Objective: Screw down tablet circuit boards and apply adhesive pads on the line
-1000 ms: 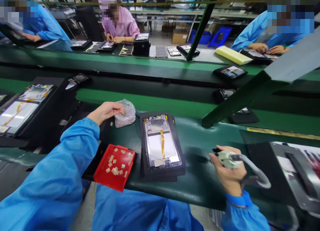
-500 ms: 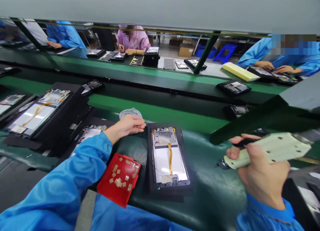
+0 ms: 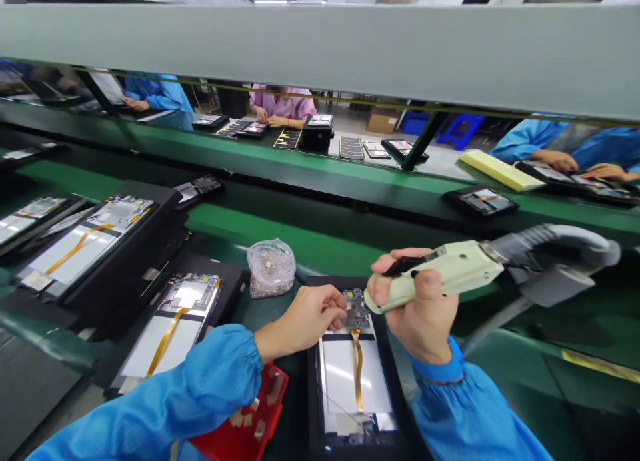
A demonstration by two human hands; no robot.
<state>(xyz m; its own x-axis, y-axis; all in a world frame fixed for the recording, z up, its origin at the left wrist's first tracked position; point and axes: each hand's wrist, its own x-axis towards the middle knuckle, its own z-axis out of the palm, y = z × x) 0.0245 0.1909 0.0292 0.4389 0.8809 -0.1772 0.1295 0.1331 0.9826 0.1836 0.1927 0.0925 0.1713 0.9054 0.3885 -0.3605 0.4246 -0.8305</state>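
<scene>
My right hand point(image 3: 420, 304) is wrapped round a pale green electric screwdriver point(image 3: 450, 274), its nose pointing left at the upper circuit board of an opened tablet point(image 3: 370, 374). Over the same board, at its upper left, my left hand point(image 3: 313, 314) pinches its fingers together; whatever they hold is too small to make out. The tablet lies on a black pad, with an orange ribbon cable down its middle. Behind my left hand sits a clear plastic bag point(image 3: 271, 269) of tiny metallic pieces. My left sleeve partly covers a red tray point(image 3: 267, 408) holding small beige pieces.
Further opened tablets lie to the left, one close by point(image 3: 165, 334) and another on a black stack point(image 3: 85, 241). A grey cable point(image 3: 550, 241) trails from the screwdriver. Beyond the green conveyor point(image 3: 240, 228), co-workers in blue and pink sit at a far bench under a grey beam point(image 3: 320, 54).
My right hand has brought the screwdriver left to the top of the tablet. My left hand has moved from beside the bag rightward onto the board. The view has shifted.
</scene>
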